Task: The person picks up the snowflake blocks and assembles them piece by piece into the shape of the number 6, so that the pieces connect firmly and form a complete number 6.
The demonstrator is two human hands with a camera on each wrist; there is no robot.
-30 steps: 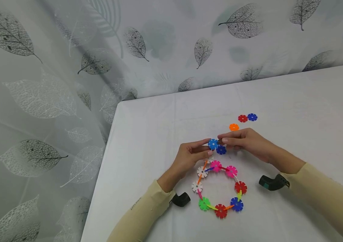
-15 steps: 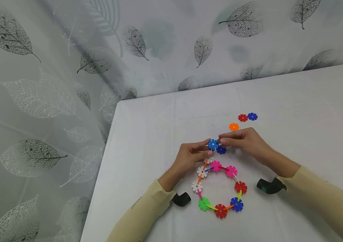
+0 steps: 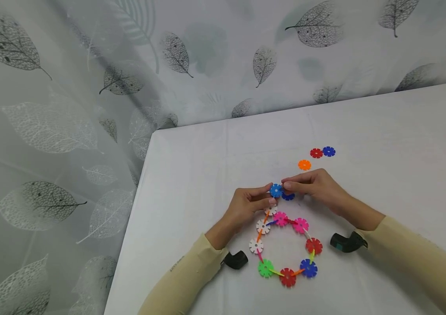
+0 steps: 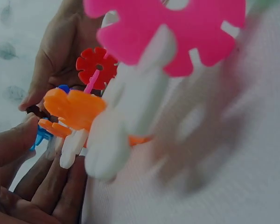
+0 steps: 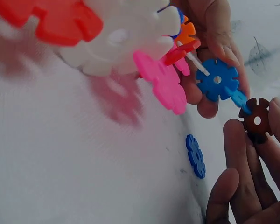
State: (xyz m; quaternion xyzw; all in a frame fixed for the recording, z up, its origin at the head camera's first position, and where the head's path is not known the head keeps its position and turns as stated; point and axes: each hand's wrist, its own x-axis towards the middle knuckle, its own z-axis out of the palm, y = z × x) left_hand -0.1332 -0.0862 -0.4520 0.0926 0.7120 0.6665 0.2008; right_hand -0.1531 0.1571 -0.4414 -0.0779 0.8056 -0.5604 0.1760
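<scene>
My left hand [image 3: 246, 204] pinches a blue notched plastic disc [image 5: 217, 78] between thumb and fingers. A brown disc [image 5: 258, 111] sits between the thumb and fingers of my right hand [image 3: 319, 186]. Between the two, a lighter blue disc [image 5: 239, 99], seen nearly edge-on, bridges them. From the held blue disc a white disc [image 3: 271, 210] leads into a ring of linked discs in pink, red, blue, green and white, including a red disc [image 3: 287, 277] at the near side. Beside my right fingertips lies a loose dark blue disc [image 5: 195, 156], partly hidden in the head view.
Farther back on the white-covered table [image 3: 191, 175] lie an orange disc [image 3: 304, 165], a red disc [image 3: 316, 153] and a blue disc [image 3: 329, 151]. A leaf-patterned curtain [image 3: 207, 57] hangs behind and to the left. Black wrist cameras sit beneath both sleeves.
My right hand and forearm have shifted slightly left, its fingers now covering more of the loose dark blue disc. The held blue disc and linked ring have moved slightly toward me.
</scene>
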